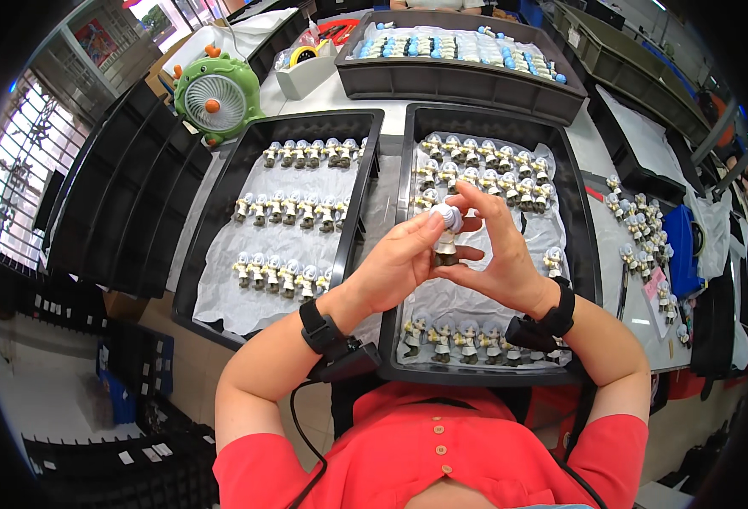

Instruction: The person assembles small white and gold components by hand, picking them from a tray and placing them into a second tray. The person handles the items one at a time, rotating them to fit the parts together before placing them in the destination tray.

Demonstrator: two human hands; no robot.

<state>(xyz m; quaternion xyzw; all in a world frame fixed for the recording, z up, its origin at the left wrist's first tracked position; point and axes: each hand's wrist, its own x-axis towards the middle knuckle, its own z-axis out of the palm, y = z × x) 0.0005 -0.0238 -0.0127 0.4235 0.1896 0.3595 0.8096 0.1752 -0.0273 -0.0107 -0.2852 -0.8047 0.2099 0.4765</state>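
Between my two hands I hold a small figurine (447, 241) upright, with pale lilac hair, a white body and a dark base. My left hand (395, 259) pinches it from the left, its thumb near the head. My right hand (503, 254) is curled round its right side, with fingertips at the head and the base. Both hands are above the right black tray (590, 280), which is lined with white paper. Rows of similar figurines (488, 182) stand or lie at its far end, and another row (467, 335) lies at its near end, partly behind my right wrist strap.
Left of it, another black tray (189, 288) holds three rows of figurines. A green fan (217, 95) stands behind it. At the back, a grey crate (467, 83) holds blue-and-white pieces. Loose figurines (641, 225) lie on the right beside a blue object (683, 253).
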